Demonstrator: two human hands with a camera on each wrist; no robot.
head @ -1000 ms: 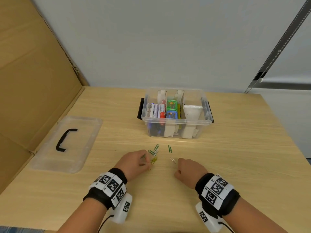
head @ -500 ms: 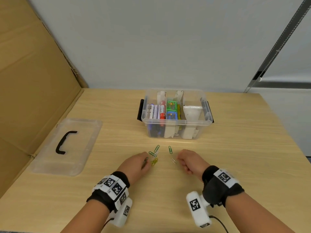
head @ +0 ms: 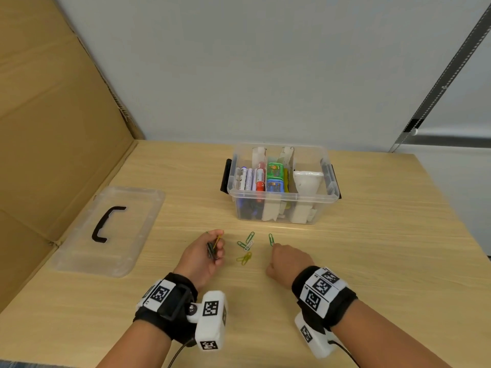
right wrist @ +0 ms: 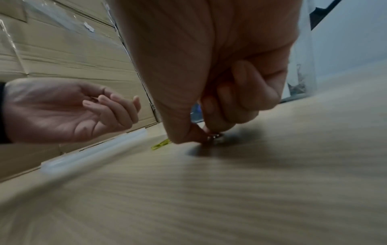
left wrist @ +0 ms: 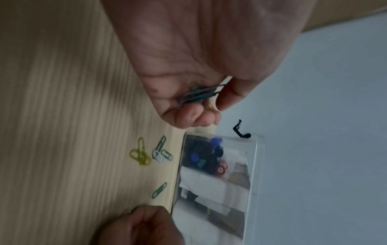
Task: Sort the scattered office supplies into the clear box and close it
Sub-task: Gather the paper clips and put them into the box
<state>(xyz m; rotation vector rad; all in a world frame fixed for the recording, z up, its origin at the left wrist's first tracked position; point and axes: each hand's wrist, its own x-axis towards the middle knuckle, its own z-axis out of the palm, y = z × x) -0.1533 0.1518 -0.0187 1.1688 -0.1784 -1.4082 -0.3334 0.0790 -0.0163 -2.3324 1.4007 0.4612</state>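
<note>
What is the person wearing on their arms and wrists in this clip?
Both forearms are bare, no sleeves. Each wrist carries a black band with white panels printed with square black-and-white markers. A white box-shaped camera unit, also marker-tagged, hangs from each band, with a thin black cable trailing off.

The left hand (head: 204,252) has turned palm up and drawn back from the loose clips, showing the gathered paper clips (head: 212,247) it holds. The right hand (head: 288,260) has come down onto the silver clip (right wrist: 214,137), pinching it
</note>
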